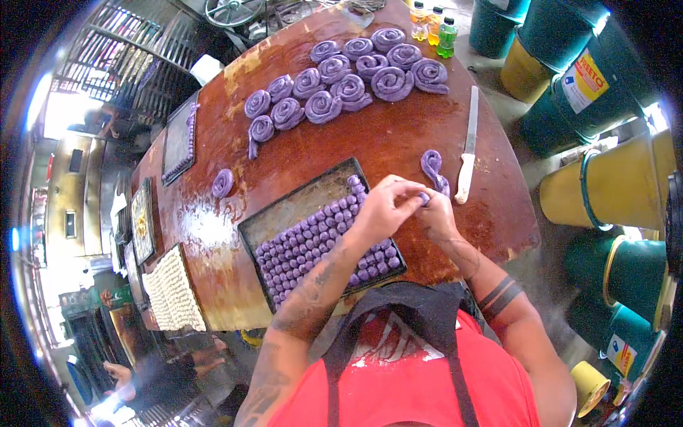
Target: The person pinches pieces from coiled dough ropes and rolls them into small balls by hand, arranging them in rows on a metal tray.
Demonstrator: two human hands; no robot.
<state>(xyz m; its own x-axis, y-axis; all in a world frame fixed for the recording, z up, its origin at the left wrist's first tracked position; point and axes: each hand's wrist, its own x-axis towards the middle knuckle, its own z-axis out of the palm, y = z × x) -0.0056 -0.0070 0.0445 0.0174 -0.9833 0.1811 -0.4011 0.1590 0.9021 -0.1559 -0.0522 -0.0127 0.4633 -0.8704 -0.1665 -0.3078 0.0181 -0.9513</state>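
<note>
My left hand (390,208) and my right hand (435,212) meet over the table, to the right of a dark tray (284,206). Between their fingertips shows a small piece of purple dough (425,198), with the fingers of both hands closed at it. Rows of purple dough balls (306,245) fill much of the tray, and its upper left part shows bare metal. Just above my right hand lies a twisted purple dough strip (432,165), partly hidden behind the hand.
Coiled purple dough rolls (348,91) lie across the far table (284,160). A single coil (223,183) sits left. A white-handled knife (466,167) lies right. Bottles (446,39) stand at the far edge; drums (605,188) stand right. Another person's hand (119,373) shows lower left.
</note>
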